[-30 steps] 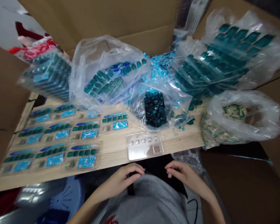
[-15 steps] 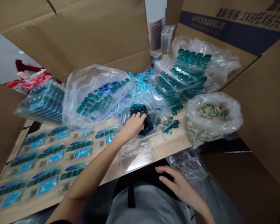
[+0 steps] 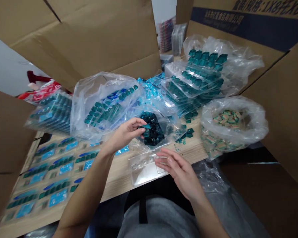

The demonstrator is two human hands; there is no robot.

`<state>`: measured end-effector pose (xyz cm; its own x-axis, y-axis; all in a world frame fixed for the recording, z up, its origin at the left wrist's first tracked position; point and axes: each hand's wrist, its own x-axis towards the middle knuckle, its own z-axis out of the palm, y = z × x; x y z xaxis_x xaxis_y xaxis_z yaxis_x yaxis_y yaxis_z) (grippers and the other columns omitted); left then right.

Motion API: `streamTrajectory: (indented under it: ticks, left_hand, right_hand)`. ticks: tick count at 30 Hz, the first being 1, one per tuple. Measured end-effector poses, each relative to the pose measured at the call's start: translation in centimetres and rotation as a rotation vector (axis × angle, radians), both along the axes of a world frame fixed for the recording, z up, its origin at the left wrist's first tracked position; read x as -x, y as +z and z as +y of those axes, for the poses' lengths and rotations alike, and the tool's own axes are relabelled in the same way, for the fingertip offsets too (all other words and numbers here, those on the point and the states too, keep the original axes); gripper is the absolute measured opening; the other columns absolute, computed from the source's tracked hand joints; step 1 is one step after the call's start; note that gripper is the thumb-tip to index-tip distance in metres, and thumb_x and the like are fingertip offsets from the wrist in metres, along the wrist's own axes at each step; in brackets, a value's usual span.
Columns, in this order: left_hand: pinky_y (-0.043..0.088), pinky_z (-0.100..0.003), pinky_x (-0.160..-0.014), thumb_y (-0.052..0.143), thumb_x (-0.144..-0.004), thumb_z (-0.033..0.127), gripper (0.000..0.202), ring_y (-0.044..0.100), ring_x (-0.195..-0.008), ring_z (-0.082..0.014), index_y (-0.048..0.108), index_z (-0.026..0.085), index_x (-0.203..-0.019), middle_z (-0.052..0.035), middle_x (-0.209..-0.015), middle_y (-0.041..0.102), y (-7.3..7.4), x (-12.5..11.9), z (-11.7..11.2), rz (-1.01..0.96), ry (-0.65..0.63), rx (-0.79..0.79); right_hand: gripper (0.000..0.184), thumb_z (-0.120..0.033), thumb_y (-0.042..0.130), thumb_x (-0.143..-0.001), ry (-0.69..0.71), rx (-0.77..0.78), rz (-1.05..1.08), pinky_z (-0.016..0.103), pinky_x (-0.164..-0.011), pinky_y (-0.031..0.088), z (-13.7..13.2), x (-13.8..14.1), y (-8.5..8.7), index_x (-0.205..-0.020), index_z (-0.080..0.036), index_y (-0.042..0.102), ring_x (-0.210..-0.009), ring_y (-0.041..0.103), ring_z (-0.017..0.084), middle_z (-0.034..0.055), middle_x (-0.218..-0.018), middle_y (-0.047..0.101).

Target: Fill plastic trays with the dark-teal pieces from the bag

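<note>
Teal piece (image 3: 146,126), pinched in your left hand (image 3: 125,134), sits just above the dark pile (image 3: 152,132) in its plastic bag (image 3: 170,130) on the worktop (image 3: 119,177); your right hand (image 3: 178,170), open and empty, hovers over the clear blister tray (image 3: 141,173) near the worktop's edge.

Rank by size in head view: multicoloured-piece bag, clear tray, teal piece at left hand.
The multicoloured-piece bag, the clear tray (nearness may flatter it), then the teal piece in the left hand.
</note>
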<state>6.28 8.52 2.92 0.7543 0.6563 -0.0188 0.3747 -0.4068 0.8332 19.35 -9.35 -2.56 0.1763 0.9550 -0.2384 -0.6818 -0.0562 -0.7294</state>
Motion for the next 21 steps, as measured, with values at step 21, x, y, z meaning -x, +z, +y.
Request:
streamTrajectory:
  ticks: [21]
  left_hand:
    - [0.050,-0.035,-0.091,0.054,-0.092,0.022,0.024,0.062,-0.102,-0.0188,0.061,0.023,-0.115,-0.0064,-0.110,0.066,-0.8,2.9,-4.8,-0.045,0.059,-0.210]
  right_hand:
    - [0.033,-0.029,0.080,-0.068,-0.013,0.070,0.193,0.041,-0.103,0.046,5.4,2.8,0.6,-0.101,-0.023,0.073,-0.096,0.069,0.018,0.0016,-0.099,0.076]
